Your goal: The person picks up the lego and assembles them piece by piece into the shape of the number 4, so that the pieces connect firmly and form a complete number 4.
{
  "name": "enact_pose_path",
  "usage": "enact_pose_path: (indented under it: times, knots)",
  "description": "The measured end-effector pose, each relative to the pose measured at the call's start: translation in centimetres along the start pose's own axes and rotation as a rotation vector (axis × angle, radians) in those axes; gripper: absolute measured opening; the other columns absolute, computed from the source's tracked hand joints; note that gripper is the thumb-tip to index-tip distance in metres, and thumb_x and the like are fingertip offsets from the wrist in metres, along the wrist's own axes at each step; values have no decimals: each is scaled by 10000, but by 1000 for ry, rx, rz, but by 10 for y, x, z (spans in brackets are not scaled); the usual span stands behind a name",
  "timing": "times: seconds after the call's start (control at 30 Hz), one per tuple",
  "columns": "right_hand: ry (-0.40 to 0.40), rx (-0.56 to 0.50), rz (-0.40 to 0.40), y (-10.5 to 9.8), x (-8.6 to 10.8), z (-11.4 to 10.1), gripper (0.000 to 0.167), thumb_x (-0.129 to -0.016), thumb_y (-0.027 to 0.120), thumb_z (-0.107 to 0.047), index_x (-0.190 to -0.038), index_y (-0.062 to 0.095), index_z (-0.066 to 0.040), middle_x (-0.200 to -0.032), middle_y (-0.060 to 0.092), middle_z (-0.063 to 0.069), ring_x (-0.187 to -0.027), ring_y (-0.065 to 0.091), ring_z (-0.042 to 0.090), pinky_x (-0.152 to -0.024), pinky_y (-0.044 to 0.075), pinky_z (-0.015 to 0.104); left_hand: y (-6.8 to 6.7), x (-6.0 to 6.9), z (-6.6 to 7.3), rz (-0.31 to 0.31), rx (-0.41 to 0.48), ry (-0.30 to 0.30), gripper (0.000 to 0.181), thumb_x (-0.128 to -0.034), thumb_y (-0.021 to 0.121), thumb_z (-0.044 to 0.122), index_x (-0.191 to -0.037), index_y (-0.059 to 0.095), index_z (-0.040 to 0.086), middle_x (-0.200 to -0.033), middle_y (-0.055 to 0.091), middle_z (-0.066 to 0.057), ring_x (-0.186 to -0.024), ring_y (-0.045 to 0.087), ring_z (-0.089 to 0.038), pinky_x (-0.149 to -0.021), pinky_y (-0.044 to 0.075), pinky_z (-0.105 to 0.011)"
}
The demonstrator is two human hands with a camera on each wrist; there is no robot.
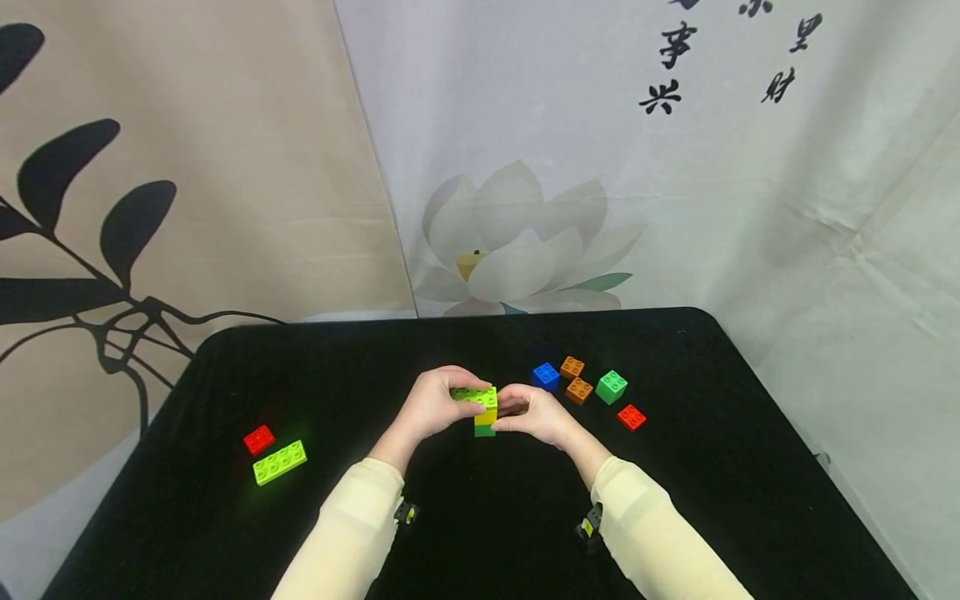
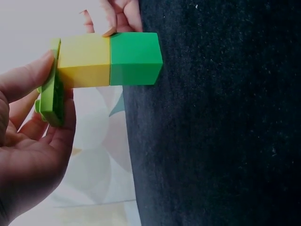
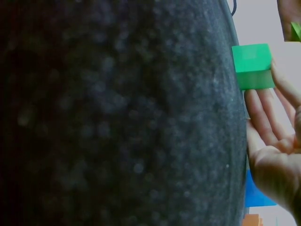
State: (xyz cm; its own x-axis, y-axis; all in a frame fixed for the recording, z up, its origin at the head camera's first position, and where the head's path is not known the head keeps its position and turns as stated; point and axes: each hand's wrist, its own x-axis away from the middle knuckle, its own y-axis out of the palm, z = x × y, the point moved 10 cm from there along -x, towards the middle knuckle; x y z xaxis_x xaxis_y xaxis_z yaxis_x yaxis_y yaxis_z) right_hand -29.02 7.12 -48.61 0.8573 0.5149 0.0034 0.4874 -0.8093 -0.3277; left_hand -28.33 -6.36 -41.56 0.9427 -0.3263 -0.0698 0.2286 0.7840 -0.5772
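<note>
the left hand [image 1: 435, 406] pinches a lime brick [image 1: 487, 400] capping a yellow block [image 2: 84, 59] on a green block [image 2: 135, 60]; the right hand [image 1: 540, 416] grips this stack from its own side, so it stands between both hands. just beyond the right hand lies a blue block [image 1: 545, 377]; well left of the left hand, a red brick [image 1: 258, 439].

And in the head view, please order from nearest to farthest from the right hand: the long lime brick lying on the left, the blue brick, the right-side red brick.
From the right hand:
1. Blue brick, just beyond the hand.
2. Right-side red brick, out to its right.
3. Long lime brick, over on the left.
</note>
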Motion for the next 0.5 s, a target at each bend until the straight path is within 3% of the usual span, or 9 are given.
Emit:
enact_pose_path:
  times: [0.5]
  knots:
    - [-4, -7, -6, 1, 0, -1, 239, -910, 729, -119, -1137, 665, -81, -1147, 697, 68, -1075, 650, 219, -934, 527, 395, 2, -3, -4, -23, 35, 7, 203, -831, 807, 91, -1020, 776, 158, -1005, 686, 17, -930, 600, -182, -827, 550, -349]
